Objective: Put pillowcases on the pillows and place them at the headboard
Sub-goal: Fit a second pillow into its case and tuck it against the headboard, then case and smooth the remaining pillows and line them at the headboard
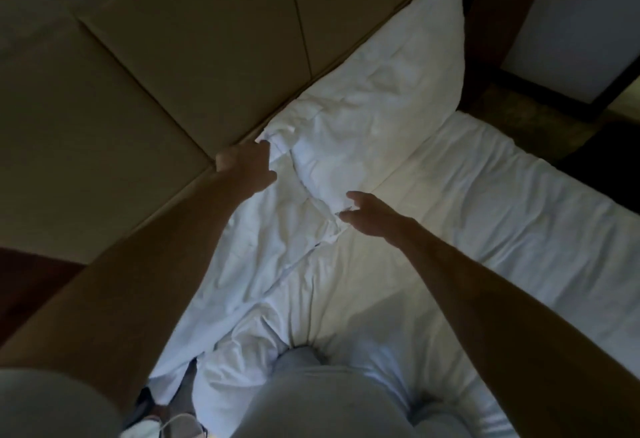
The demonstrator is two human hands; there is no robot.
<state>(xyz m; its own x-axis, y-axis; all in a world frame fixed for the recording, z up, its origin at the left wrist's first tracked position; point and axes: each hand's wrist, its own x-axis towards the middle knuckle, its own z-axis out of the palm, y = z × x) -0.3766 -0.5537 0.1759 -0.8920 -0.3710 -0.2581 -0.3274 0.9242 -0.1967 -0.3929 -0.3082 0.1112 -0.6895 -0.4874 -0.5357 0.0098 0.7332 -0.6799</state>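
- So, your left hand (247,167) is reaching out along the headboard (166,57), fingers curling round the bunched end of the pillowcase (280,140).
- Your right hand (372,216) is hovering spread and loose, gripping nothing, at the near corner of the pillow (381,102).
- That pillow is lying right against the headboard, with open sheet (485,216) stretching off to its right.

Dim light. Tan padded headboard (138,67) (seamed panels) left; dark wood frame (485,39), pale wall (581,22), dark floor (602,160) right.
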